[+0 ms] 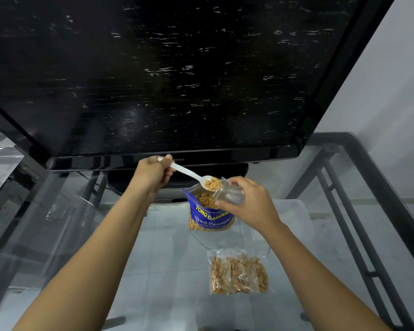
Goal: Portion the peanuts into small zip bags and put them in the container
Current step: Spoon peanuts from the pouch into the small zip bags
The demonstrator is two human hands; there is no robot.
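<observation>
A television (153,75) stood at the back of the table (344,211). In front of it stood the peanut packet (210,218), with a filled zip bag (239,272) lying nearer on the table, slightly right. Above the packet, a spoon (191,175) met a small zip bag (230,193).

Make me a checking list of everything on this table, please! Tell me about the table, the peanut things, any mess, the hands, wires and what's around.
Surface: glass table, see-through, dark metal frame.
Job's things: blue peanut pouch standing open; white plastic spoon loaded with peanuts; small zip bag held open at the spoon's tip; filled zip bag lying flat nearer the person. Container: cannot tell.
Clutter: nothing seen.
Hands: left hand grips the spoon handle; right hand holds the small zip bag.
Cables: a thin dark line near the pouch, too unclear to tell.
Surroundings: large black television behind the pouch, white wall to the right.
</observation>
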